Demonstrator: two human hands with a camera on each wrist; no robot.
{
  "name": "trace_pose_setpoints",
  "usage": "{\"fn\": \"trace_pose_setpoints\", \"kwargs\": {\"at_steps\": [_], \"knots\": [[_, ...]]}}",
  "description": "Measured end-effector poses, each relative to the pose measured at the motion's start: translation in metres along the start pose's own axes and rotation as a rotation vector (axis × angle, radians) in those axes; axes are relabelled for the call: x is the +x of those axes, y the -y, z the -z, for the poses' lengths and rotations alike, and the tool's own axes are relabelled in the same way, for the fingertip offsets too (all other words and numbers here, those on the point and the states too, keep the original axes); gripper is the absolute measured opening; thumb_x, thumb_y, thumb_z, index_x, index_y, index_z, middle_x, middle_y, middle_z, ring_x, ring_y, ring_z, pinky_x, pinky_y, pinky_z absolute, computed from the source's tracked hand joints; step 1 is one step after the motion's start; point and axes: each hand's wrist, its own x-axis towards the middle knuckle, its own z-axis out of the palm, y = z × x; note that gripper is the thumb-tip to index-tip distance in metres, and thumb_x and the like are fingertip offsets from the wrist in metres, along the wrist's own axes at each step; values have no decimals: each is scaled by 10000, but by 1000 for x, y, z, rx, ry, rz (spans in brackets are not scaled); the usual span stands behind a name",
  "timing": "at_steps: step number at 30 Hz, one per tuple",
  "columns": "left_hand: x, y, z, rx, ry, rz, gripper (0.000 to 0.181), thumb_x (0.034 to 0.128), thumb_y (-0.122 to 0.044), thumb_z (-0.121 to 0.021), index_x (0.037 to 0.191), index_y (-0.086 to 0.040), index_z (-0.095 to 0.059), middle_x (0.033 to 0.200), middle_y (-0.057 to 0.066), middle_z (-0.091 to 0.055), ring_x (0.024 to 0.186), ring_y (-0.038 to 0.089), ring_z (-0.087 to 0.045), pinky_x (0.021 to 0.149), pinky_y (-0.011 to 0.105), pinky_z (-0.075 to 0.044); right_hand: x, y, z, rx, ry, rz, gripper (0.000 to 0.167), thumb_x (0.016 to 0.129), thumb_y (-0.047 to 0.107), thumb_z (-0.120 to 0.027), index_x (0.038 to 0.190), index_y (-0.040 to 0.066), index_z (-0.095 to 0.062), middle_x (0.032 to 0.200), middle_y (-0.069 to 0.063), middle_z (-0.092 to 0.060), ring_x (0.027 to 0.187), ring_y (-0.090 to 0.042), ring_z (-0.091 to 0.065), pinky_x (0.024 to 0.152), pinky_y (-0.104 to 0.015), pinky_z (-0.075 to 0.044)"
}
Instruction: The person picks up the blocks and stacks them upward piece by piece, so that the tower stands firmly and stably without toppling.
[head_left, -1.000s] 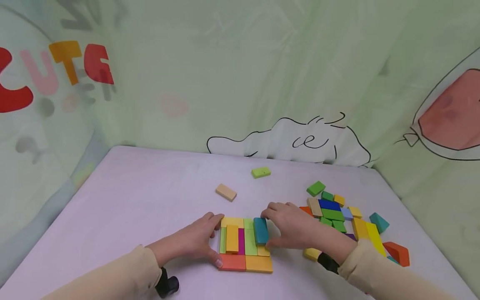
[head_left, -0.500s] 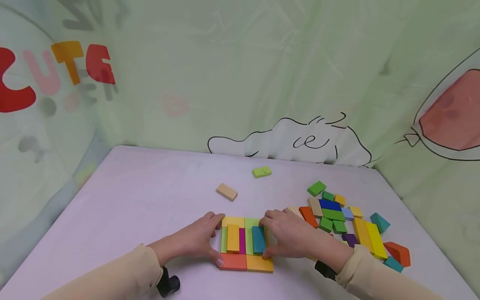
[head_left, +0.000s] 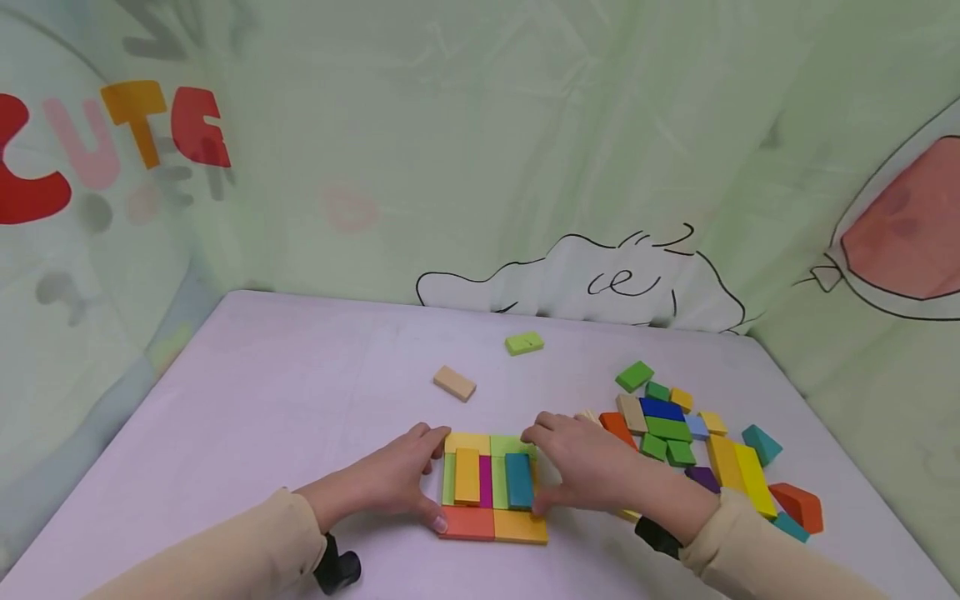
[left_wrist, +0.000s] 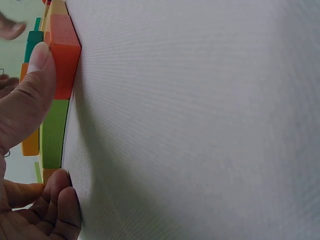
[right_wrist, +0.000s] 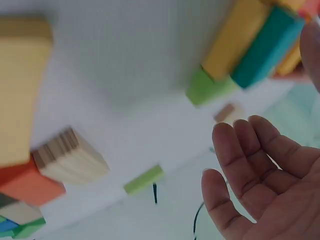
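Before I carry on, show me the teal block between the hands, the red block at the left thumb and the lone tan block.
Teal block [head_left: 518, 482], head view: middle of its top face.
Red block [head_left: 468, 523], head view: middle of its top face.
Tan block [head_left: 454, 382], head view: middle of its top face.

- spelling "cute" in big coloured letters [head_left: 140, 125] on the pale green backdrop [head_left: 375, 150]
- resembling "ce" in looping black strokes [head_left: 621, 281] on a white outlined shape [head_left: 528, 285], without reading for certain
- looking too faint to read in grey marks [head_left: 153, 48] above "cute"
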Motion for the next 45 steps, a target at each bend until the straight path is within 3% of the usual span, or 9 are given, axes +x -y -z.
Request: {"fn": "trace_pose_setpoints", "kwargs": {"at_steps": [4,8,14,19,24,27,34,39,45], "knots": [[0,-1,1,0,1,-2,1099,648,-326,-979,1528,-29,-393,1183,48,-556,1015,172,-563,985,416,-568,11,-19,17,4,-97,12,675,812,386,-863,1346,60,-610,1280,-116,-637,1115,-275,-634,993,-496,-557],[0,0,1,-3,-1,9,1098,646,-322,-980,1526,-28,-395,1179,42,-557,1011,168,-561,988,415,-567,47,-46,26,-27,-144,-2,679,899,293,-795,1447,14,-508,1402,-202,-580,1213,-366,-618,1042,-533,-527],[-3,2,-4,-33,16,5,1066,658,-318,-974,1515,-30,-409,1154,30,-553,995,157,-549,977,413,-571,102,-80,17,-24,-58,-42,764,938,210,-754,1569,44,-357,1602,-232,-382,1397,-477,-461,1135,-605,-420],[-6,1,-9,-30,29,-13,1066,666,-328,-972,1518,-28,-404,1154,9,-549,982,142,-541,964,387,-569,122,-92,5,-25,9,-68,694,976,133,-688,1583,92,-354,1651,-214,-302,1409,-500,-440,1148,-610,-403],[-5,-1,-7,-13,28,-14,1069,662,-344,-974,1517,-38,-409,1160,14,-554,979,137,-549,960,380,-573,121,-87,5,-92,-32,-54,520,981,102,-672,1474,68,-511,1418,-186,-582,1248,-352,-593,1091,-514,-492],[-5,-2,-5,-5,21,-12,1072,659,-350,-974,1516,-38,-411,1160,20,-554,980,138,-550,962,378,-573,116,-82,7,-132,-43,-53,442,967,97,-695,1395,90,-587,1266,-128,-666,1115,-270,-633,1014,-466,-549],[-3,-2,0,-2,7,-2,1081,654,-338,-977,1519,-32,-404,1169,33,-553,992,154,-554,968,396,-570,92,-66,4,-75,0,-33,391,953,128,-723,1332,120,-626,1165,-72,-690,1004,-212,-623,973,-443,-574],[-2,-1,0,-1,4,-3,1081,655,-334,-975,1521,-31,-404,1162,34,-555,988,151,-553,973,398,-571,76,-59,1,18,29,-33,415,914,164,-777,1298,80,-644,1143,-62,-687,1015,-208,-617,988,-444,-567],[-1,-2,1,-8,-1,-1,1074,656,-321,-974,1521,-32,-405,1158,38,-558,989,156,-555,976,409,-574,67,-58,-3,49,30,-38,430,901,164,-789,1294,62,-647,1180,-76,-689,1050,-215,-617,1010,-450,-560]]}}
